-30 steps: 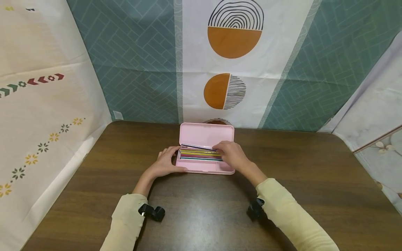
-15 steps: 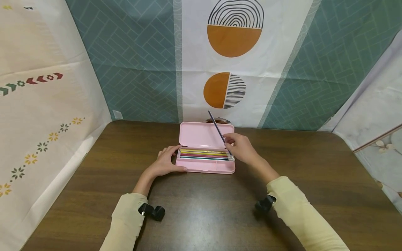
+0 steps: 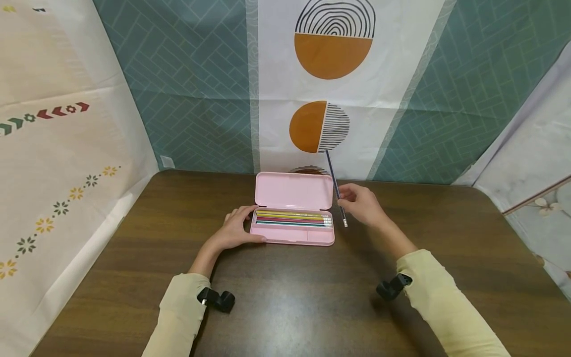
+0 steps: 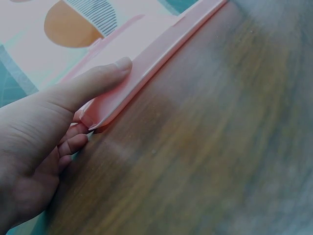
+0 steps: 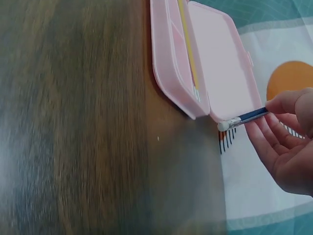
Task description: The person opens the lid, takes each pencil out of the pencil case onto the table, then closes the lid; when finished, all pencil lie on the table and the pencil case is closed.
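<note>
A pink pencil case point(image 3: 281, 235) lies unfolded on the table, its lid point(image 3: 294, 190) leaning back. Yellow, red and teal pencils point(image 3: 290, 218) lie side by side in its long compartment. My left hand point(image 3: 232, 233) holds the case's left end; in the left wrist view the thumb point(image 4: 110, 76) rests on the front wall and the fingers curl by the corner. Off the case's right end, my right hand point(image 3: 365, 206) pinches a dark blue pencil point(image 3: 334, 179) between thumb and fingers. Its white eraser point(image 5: 224, 126) points down toward the table.
The brown wooden table point(image 3: 285, 302) reaches back to a patterned cloth wall point(image 3: 200, 99) close behind the lid. Pale cloths hang at the left point(image 3: 53, 173) and right point(image 3: 531, 163). A small front compartment point(image 3: 318, 235) sits at the case's right.
My right hand has lifted the dark blue pencil out of the case, swung it more upright and carried it right, past the case's end. My left hand has stayed on the case.
</note>
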### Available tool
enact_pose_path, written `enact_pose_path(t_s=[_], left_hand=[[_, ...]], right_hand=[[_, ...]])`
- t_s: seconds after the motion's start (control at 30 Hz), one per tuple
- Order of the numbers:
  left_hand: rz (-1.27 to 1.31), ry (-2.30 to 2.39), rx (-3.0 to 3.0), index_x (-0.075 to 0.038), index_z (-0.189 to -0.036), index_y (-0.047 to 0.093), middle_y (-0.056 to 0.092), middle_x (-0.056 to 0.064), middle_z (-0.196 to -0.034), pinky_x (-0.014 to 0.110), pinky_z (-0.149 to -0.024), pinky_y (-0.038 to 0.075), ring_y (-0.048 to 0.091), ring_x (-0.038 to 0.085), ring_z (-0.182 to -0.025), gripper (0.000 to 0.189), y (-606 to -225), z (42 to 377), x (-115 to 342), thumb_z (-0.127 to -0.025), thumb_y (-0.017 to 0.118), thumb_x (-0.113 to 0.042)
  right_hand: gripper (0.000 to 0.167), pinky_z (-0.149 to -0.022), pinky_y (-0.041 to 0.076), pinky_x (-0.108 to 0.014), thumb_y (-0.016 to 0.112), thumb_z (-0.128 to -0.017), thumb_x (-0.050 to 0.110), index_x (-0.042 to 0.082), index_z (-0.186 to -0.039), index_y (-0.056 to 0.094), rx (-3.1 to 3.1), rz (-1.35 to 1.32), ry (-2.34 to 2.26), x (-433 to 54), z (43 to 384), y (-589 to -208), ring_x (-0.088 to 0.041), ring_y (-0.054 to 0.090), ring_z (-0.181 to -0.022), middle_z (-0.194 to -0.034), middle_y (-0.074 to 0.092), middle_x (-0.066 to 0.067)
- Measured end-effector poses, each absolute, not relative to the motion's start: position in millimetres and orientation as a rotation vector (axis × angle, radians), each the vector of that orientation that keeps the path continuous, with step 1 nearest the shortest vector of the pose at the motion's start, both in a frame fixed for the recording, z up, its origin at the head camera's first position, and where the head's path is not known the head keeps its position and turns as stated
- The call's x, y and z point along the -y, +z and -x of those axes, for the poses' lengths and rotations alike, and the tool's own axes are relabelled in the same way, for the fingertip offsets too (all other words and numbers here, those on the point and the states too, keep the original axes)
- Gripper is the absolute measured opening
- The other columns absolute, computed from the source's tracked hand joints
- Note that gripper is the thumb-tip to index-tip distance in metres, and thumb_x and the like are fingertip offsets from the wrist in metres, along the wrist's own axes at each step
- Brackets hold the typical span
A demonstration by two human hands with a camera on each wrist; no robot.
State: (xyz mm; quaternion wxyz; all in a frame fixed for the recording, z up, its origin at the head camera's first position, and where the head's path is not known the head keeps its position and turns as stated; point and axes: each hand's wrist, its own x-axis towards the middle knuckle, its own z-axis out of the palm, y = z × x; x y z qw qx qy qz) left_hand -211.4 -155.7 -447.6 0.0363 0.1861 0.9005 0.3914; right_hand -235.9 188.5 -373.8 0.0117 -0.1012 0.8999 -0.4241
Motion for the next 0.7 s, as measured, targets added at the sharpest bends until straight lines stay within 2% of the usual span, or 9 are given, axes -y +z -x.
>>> enact_pose_path(t_s=[0.27, 0.4, 0.7], left_hand=[[-0.576, 1.226, -2.764, -0.001, -0.143, 0.042, 0.051, 0.014, -0.122, 0.049, -0.093, 0.023, 0.042, 0.026, -0.106, 0.092, -447.5, 212.0, 157.1, -0.070, 0.086, -0.035], [-0.579, 1.228, -2.761, 0.000, -0.143, 0.042, 0.051, 0.014, -0.123, 0.049, -0.095, 0.022, 0.042, 0.027, -0.107, 0.091, -448.2, 211.9, 157.5, -0.070, 0.086, -0.035], [-0.598, 1.215, -2.761, -0.001, -0.143, 0.042, 0.050, 0.014, -0.125, 0.050, -0.094, 0.023, 0.042, 0.027, -0.108, 0.090, -448.3, 210.8, 157.0, -0.071, 0.085, -0.036]], right_hand=[[0.034, -0.070, 0.055, -0.036, 0.060, -0.091, 0.000, -0.013, -0.121, 0.053, -2.693, 0.190, -1.436, -205.4, 235.3, -376.3, -0.032, 0.060, -0.094, -0.103, 0.058, -0.024], [0.033, -0.068, 0.055, -0.034, 0.058, -0.091, -0.001, -0.016, -0.121, 0.051, -2.639, 0.138, -1.452, -209.8, 234.2, -381.2, -0.029, 0.059, -0.092, -0.101, 0.056, -0.022], [0.033, -0.068, 0.055, -0.037, 0.057, -0.092, -0.002, -0.019, -0.120, 0.052, -2.576, 0.057, -1.393, -216.3, 230.7, -400.6, -0.023, 0.064, -0.084, -0.105, 0.059, -0.028]])
